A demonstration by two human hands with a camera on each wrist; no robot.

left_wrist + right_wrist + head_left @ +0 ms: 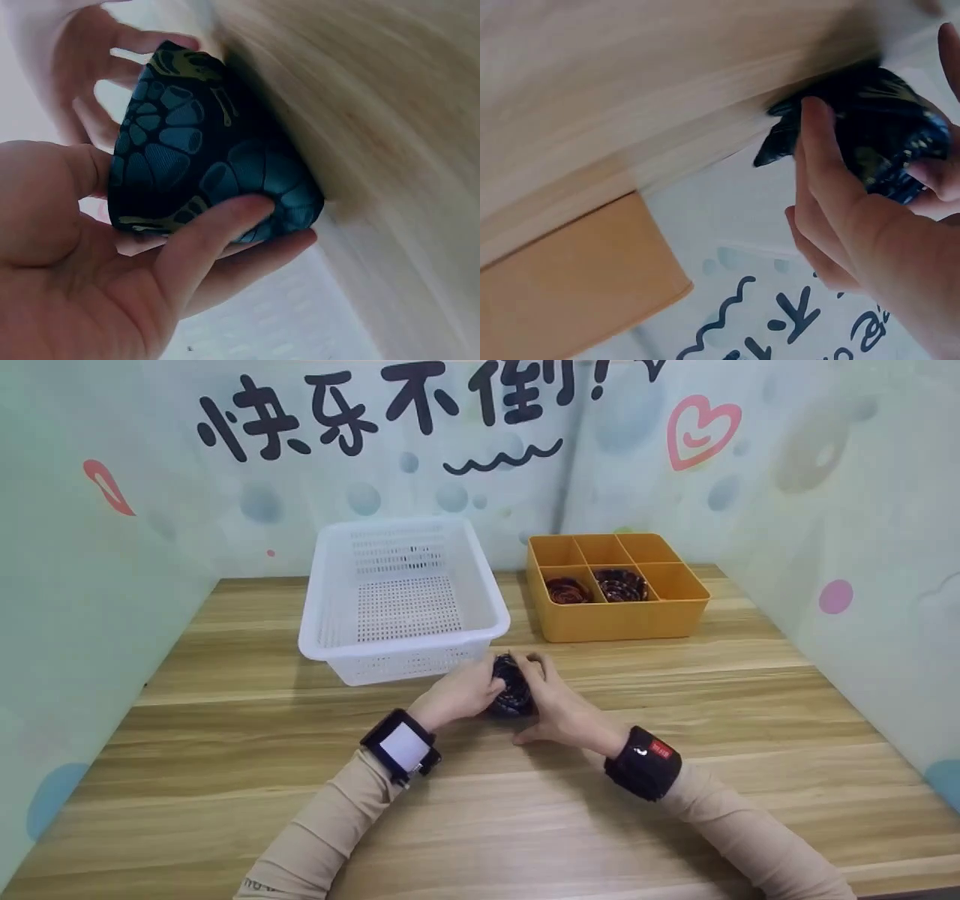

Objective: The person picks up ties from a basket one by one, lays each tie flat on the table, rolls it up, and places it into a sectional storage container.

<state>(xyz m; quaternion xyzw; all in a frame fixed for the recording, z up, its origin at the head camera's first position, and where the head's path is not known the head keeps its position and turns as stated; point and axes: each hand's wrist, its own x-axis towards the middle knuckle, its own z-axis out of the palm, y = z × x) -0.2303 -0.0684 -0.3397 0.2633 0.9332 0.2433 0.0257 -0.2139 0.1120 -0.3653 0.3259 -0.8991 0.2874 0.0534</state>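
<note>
A rolled-up dark necktie (514, 687) with blue flower-like shapes stands on the table, its coils facing up, between both hands. My left hand (466, 691) grips it from the left; in the left wrist view its thumb lies across the patterned face of the necktie (169, 135). From the right, my right hand (562, 709) curls its fingers round the far side of the roll, with its thumb spread towards the near side. In the right wrist view a pointed loose end sticks out beside the fingers (825, 142) of that hand.
Behind the left hand stands a white perforated basket (405, 641). At the back right is an orange divided box (622, 622); two of its front compartments hold a reddish roll (568, 591) and a dark patterned roll (622, 585). Printed walls (480, 495) enclose the wooden table (465, 825).
</note>
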